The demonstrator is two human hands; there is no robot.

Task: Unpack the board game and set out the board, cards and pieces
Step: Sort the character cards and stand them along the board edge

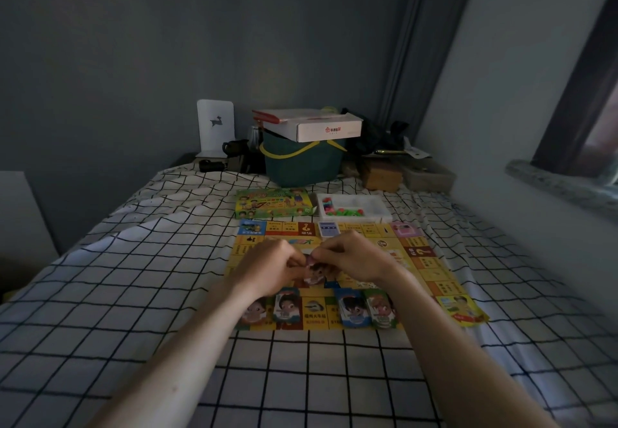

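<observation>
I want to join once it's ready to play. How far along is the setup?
Done: the board lies unfolded on the bed, with four character cards standing along its near edge and a card deck at its far edge. In hand: the left hand and right hand pinch another character card together. Left: the coloured pieces remain in their tray beside the game box.

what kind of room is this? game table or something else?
Most likely a bedroom, not a game table. The game board lies on a bed with a black-and-white checked sheet, household clutter such as a green basket is piled at the far end against the wall, and a window sill runs alongside.
</observation>
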